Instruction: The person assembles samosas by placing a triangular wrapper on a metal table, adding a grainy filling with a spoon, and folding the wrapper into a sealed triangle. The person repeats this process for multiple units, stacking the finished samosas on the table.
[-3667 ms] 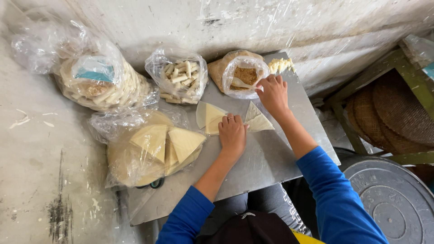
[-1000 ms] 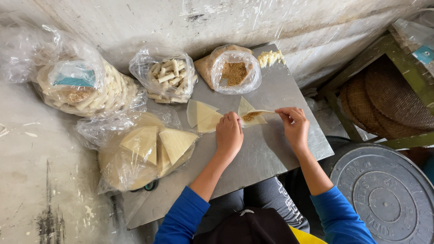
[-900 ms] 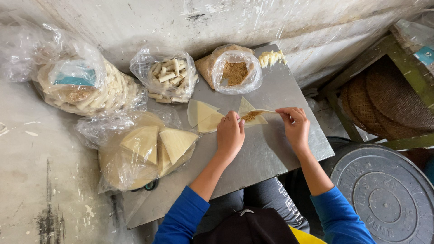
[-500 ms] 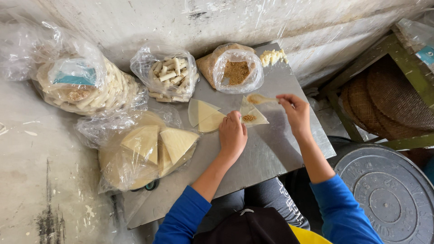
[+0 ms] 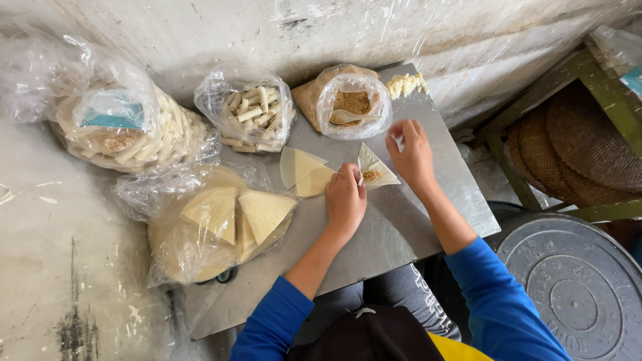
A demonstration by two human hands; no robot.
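The left hand (image 5: 345,200) lies nearest, its fingers pressed flat on the edge of a thin triangular pastry sheet (image 5: 376,171), pinning it to the smooth metal counter (image 5: 394,227) so it cannot slide. A small mound of crumbly brown filling (image 5: 372,176) sits on the sheet. The right hand (image 5: 411,152) hovers just beyond, its fingers loosely curled and holding nothing that shows. Beside the sheet lie more pale wrapper triangles (image 5: 302,172), flat and soft. Further left, a crinkled plastic bag of stacked wrappers (image 5: 214,227). At the far edge stand an open bag of filling with a spoon (image 5: 348,107) and a bag of rolled pastries (image 5: 251,110), within reach.
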